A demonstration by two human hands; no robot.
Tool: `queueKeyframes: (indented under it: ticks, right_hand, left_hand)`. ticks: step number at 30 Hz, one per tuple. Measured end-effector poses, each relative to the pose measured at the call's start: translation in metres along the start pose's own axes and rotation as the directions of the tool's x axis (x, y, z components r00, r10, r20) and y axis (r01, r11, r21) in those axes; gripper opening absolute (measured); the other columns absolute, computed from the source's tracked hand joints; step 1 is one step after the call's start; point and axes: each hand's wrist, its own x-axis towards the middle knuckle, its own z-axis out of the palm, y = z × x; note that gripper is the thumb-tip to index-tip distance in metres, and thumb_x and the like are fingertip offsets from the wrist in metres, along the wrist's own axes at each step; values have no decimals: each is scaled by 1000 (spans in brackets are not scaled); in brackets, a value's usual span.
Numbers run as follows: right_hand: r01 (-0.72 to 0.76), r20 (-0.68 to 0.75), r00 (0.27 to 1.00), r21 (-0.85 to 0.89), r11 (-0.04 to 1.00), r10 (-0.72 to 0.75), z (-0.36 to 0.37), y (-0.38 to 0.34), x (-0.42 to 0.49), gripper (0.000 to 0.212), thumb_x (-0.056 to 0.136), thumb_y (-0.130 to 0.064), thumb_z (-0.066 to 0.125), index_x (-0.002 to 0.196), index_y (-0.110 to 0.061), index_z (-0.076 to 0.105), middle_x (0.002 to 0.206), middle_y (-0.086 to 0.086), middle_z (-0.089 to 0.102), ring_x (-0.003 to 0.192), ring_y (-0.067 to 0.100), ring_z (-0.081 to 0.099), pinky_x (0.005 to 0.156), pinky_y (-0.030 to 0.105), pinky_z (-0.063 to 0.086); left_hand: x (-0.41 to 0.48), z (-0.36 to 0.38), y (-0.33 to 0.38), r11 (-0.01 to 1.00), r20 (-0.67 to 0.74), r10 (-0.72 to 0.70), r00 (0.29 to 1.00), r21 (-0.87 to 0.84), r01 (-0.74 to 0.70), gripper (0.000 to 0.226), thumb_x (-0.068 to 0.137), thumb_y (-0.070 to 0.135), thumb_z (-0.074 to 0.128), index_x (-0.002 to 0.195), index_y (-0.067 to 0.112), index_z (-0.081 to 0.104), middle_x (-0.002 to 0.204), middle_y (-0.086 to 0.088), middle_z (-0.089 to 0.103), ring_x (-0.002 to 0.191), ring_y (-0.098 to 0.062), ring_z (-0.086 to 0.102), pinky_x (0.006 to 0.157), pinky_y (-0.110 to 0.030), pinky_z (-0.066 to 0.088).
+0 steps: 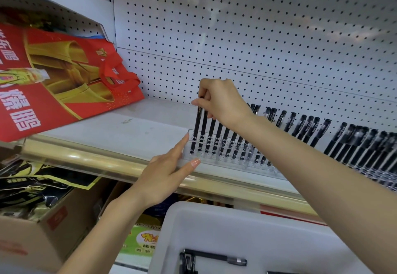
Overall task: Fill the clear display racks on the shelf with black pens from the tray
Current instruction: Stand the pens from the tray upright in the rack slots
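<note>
A clear display rack (217, 160) stands on the white shelf (111, 129), holding a row of several upright black pens (225, 139). My right hand (221, 100) pinches the top of the leftmost black pen (197, 126), whose lower end sits in the rack's left end slot. My left hand (167, 171) has straight fingers pressed against the rack's left end and front edge. More black pens (354, 142) fill a rack further right. Below, the white tray (214, 226) holds a few loose black pens (217, 258).
Red printed bags (58, 80) lie on the shelf's left part. A white pegboard (247, 37) backs the shelf. A gold rail (96, 162) edges the shelf front. A cardboard box (38, 226) with dark packets sits below left.
</note>
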Motion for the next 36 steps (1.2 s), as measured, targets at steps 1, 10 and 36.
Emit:
queueKeyframes:
  ticks: [1,10,36]
  right_hand:
    - [-4,6,1000,9,1000,4,1,-1,0,22,90,-22,68,84,-4,56,66,7,61,51,20,64,62,41,57]
    - [-11,1,1000,-34,999,11,-5,-3,-11,33,97,-34,55,96,-3,67,65,11,64,60,27,63,69,37,56]
    - [-334,612,767,120,935,195,63,16,-290,44,87,-53,59,113,-17,63,98,-2,63,87,13,59,82,32,50]
  left_hand:
    - [0,0,1,1000,1,1,1000,-1,-1,81,72,85,25,144,59,-2,155,17,27,143,-11,27,116,-38,26]
    - [-3,-6,12,998,37,-36,999,-55,38,76,78,73,35,145,57,1,155,13,27,142,-8,27,117,-35,22]
    - [-140,63,31,911,79,-38,996,413,2,103,70,78,10,153,20,-1,161,5,-5,140,1,-15,113,-20,-9]
